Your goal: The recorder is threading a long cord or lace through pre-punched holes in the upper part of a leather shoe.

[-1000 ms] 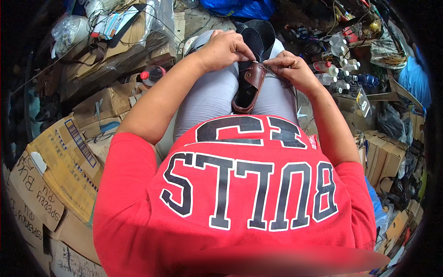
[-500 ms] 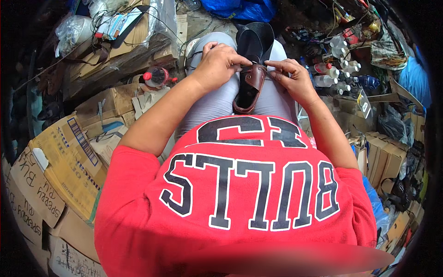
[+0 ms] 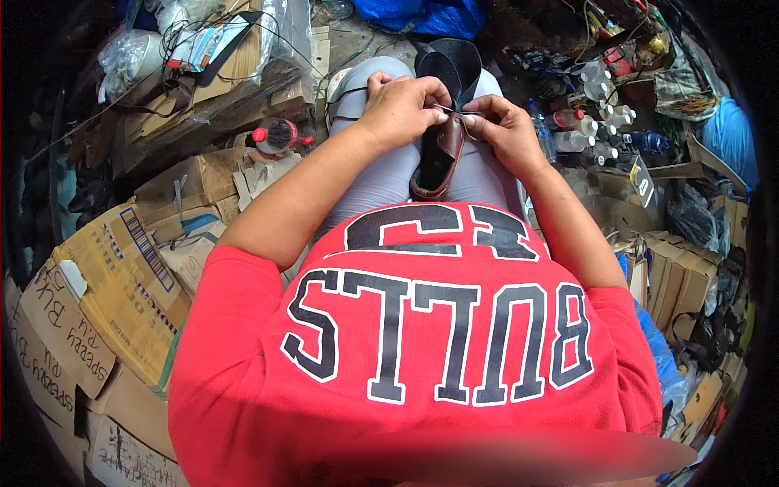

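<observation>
I've got both hands on the brown shoe (image 3: pixel 439 158) in my lap. My left hand (image 3: pixel 403 105) and right hand (image 3: pixel 501 128) each pinch its top edge, fingers closed.

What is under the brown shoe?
The brown shoe rests between grey-trousered thighs. Both the left hand and right hand grip its top end; whatever lies beneath it is covered.

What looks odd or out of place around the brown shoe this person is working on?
Mostly the clutter. A red-capped bottle lies on its side among cardboard to the left. Small white bottles crowd the right. The brown shoe rests steadily on the lap, with the left hand and right hand at its top.
</observation>
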Available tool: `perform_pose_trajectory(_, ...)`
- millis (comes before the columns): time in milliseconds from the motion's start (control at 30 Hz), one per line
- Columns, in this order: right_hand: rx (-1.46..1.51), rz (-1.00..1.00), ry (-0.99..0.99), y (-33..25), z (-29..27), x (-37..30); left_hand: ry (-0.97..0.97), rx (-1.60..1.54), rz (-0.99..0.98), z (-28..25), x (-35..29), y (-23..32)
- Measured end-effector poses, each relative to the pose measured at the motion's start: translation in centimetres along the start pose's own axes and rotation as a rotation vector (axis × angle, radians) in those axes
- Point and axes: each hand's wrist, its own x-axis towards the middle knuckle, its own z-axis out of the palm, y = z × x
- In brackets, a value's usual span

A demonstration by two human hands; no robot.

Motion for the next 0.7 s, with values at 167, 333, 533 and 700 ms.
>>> perform_pose_trajectory(167, -0.286, -0.154, -0.043, -0.8, -1.2, 0.6, 0.003, 0.007, 0.154, -0.4, 1.2, 0.2)
perform_pose_trajectory(333, -0.325, -0.200, -0.062, -1.0, -4.0, 0.2, -0.009, 0.006, 0.150, -2.1, 0.3, -1.4)
perform_pose_trajectory(533, -0.331, -0.170, -0.024, -1.0, -3.7, -0.8, -0.062, 0.184, 0.285, -2.8, 0.4, 0.3)
perform_pose_trajectory(700, -0.321, -0.027, -0.040, -0.3, -4.8, -2.4, -0.208, 0.155, 0.228, -2.7, 1.0, 1.4)
